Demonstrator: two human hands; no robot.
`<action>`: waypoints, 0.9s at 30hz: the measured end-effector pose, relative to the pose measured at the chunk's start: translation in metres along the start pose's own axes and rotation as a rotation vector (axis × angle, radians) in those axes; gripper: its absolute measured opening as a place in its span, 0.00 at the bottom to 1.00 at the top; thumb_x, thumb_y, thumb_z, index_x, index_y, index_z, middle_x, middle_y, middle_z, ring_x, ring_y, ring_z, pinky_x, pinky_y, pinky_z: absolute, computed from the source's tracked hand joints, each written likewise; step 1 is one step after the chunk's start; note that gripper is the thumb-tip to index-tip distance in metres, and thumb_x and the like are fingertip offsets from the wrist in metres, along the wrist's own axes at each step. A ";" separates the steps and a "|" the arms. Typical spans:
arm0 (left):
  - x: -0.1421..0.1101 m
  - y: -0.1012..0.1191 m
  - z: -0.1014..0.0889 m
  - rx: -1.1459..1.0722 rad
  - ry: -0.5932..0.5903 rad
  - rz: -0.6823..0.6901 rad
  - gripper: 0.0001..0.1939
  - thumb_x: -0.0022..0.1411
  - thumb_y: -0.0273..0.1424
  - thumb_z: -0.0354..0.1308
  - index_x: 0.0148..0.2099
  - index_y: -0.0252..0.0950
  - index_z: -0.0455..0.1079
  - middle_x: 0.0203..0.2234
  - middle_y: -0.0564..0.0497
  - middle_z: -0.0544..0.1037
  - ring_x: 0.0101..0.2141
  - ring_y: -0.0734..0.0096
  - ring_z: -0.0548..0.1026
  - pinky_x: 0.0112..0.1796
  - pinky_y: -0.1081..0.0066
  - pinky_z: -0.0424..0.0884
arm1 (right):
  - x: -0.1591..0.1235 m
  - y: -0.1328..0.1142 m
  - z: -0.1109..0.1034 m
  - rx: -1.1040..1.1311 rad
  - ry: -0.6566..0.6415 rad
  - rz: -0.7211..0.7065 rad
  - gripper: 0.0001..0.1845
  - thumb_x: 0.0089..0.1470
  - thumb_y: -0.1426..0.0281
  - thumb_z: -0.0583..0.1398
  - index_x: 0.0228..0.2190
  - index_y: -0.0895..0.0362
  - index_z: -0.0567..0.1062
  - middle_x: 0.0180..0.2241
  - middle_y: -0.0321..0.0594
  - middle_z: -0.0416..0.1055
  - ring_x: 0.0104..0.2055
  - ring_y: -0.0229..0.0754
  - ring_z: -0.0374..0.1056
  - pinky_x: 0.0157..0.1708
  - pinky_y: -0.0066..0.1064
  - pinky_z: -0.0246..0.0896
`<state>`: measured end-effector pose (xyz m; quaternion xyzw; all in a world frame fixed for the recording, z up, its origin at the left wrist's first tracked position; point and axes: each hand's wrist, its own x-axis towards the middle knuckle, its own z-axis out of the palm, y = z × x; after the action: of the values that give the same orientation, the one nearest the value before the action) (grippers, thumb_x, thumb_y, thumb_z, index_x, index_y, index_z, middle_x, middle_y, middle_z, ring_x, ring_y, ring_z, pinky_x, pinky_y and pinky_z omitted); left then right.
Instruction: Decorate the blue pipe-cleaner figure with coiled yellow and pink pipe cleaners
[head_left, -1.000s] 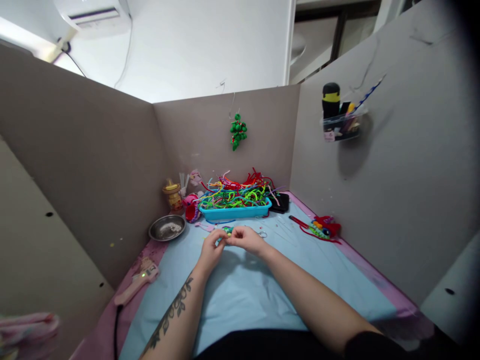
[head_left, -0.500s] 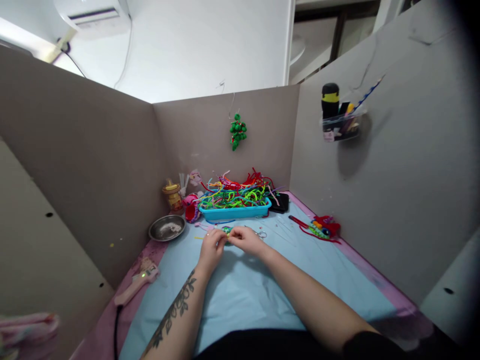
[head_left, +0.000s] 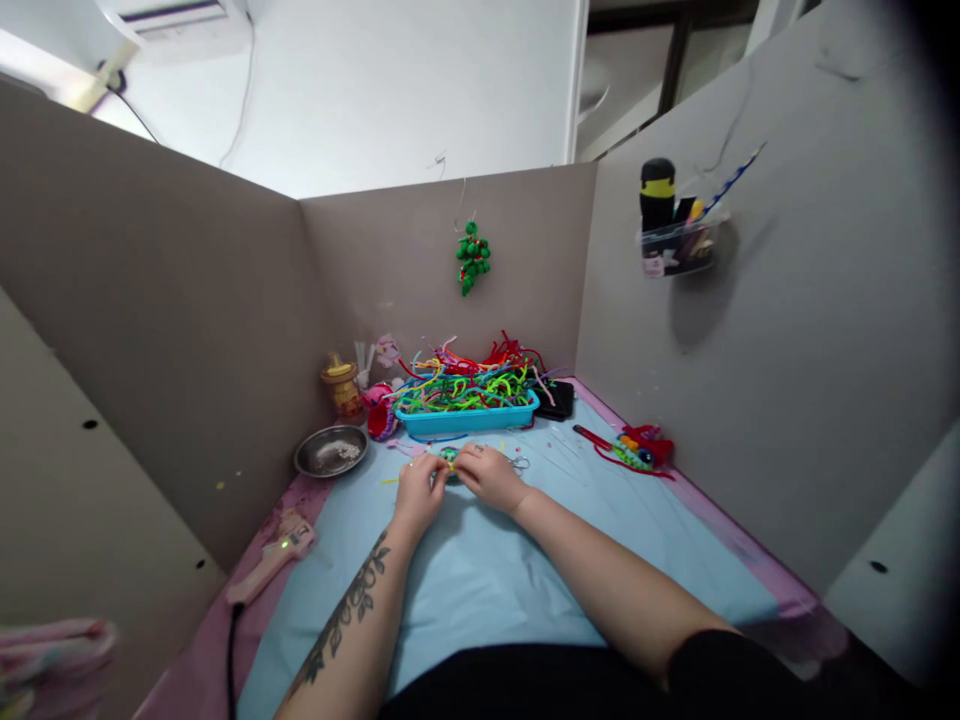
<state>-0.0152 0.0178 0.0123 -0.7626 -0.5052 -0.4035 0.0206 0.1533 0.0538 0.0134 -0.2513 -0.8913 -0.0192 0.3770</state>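
Observation:
My left hand is closed in a pinch, and so is my right hand, with the fingertips almost meeting. A short bit of yellow pipe cleaner shows between them, its ends covered by my fingers. Just behind the fingertips lies a small green and blue piece, mostly hidden. To the left of my left hand is a loose yellow strip on the blue cloth. Scissors lie beyond my right hand, partly covered by it.
A blue tray heaped with colourful pipe cleaners stands at the back. A metal bowl and a glue gun with a green light are on the left. At right lie a red cutter and a colourful fuzzy piece.
The view has shifted slightly. My fingers have turned a little, and more of the yellow pipe cleaner shows between my hands.

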 end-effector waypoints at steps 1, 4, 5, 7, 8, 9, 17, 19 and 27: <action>0.000 0.001 -0.001 0.013 0.010 0.019 0.05 0.58 0.28 0.51 0.32 0.37 0.68 0.27 0.50 0.73 0.31 0.67 0.70 0.34 0.69 0.63 | 0.000 -0.001 -0.001 0.033 0.008 0.027 0.06 0.56 0.71 0.54 0.34 0.57 0.72 0.34 0.42 0.69 0.36 0.40 0.64 0.35 0.30 0.56; 0.000 0.003 -0.003 0.034 0.037 0.058 0.05 0.58 0.27 0.51 0.32 0.37 0.68 0.27 0.50 0.73 0.33 0.66 0.70 0.36 0.68 0.63 | 0.000 -0.004 -0.004 0.072 0.015 0.069 0.07 0.55 0.70 0.55 0.36 0.57 0.71 0.35 0.42 0.69 0.37 0.41 0.64 0.37 0.29 0.56; 0.000 0.003 -0.003 0.037 0.043 0.063 0.05 0.58 0.27 0.51 0.32 0.37 0.68 0.27 0.50 0.73 0.33 0.66 0.70 0.36 0.68 0.63 | 0.000 -0.005 -0.004 0.064 0.012 0.075 0.06 0.56 0.71 0.55 0.35 0.57 0.71 0.34 0.42 0.69 0.37 0.41 0.64 0.36 0.30 0.56; -0.001 0.003 -0.002 0.044 0.044 0.060 0.05 0.59 0.27 0.51 0.32 0.37 0.68 0.27 0.50 0.73 0.33 0.66 0.70 0.36 0.68 0.63 | 0.001 -0.006 -0.004 0.031 -0.001 0.074 0.07 0.57 0.72 0.53 0.34 0.57 0.71 0.34 0.41 0.68 0.36 0.41 0.64 0.37 0.30 0.55; -0.001 0.003 -0.001 0.048 0.037 0.056 0.05 0.58 0.27 0.51 0.32 0.37 0.67 0.27 0.50 0.73 0.33 0.66 0.70 0.36 0.68 0.63 | 0.001 -0.006 -0.004 0.011 -0.006 0.068 0.07 0.57 0.72 0.53 0.34 0.57 0.71 0.33 0.41 0.68 0.37 0.41 0.63 0.37 0.30 0.55; -0.001 0.003 -0.001 0.050 0.029 0.050 0.05 0.58 0.27 0.51 0.32 0.37 0.67 0.27 0.50 0.73 0.32 0.66 0.70 0.35 0.68 0.63 | 0.002 -0.006 -0.003 -0.009 -0.007 0.059 0.07 0.57 0.73 0.53 0.34 0.57 0.71 0.33 0.42 0.68 0.37 0.41 0.63 0.38 0.31 0.55; -0.001 0.004 0.003 -0.177 -0.029 -0.081 0.10 0.59 0.31 0.49 0.27 0.36 0.65 0.22 0.52 0.70 0.26 0.71 0.68 0.29 0.72 0.63 | 0.003 -0.008 -0.003 -0.074 -0.010 -0.064 0.07 0.54 0.74 0.54 0.35 0.57 0.70 0.38 0.45 0.69 0.42 0.45 0.59 0.44 0.38 0.51; -0.001 0.004 0.003 -0.211 -0.028 -0.113 0.10 0.58 0.31 0.49 0.26 0.36 0.65 0.22 0.53 0.70 0.26 0.71 0.68 0.29 0.72 0.63 | 0.004 -0.008 -0.004 -0.061 0.005 -0.066 0.07 0.55 0.74 0.54 0.36 0.57 0.70 0.38 0.45 0.69 0.41 0.45 0.59 0.43 0.37 0.51; -0.002 0.004 0.000 -0.055 0.028 0.000 0.07 0.59 0.29 0.49 0.30 0.37 0.66 0.26 0.50 0.72 0.31 0.66 0.69 0.34 0.68 0.64 | 0.002 -0.005 -0.005 0.046 0.017 -0.007 0.05 0.56 0.73 0.54 0.33 0.57 0.70 0.34 0.42 0.70 0.39 0.43 0.62 0.40 0.33 0.54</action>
<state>-0.0119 0.0144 0.0126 -0.7571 -0.4936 -0.4279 0.0070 0.1529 0.0497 0.0192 -0.2394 -0.8891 -0.0022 0.3900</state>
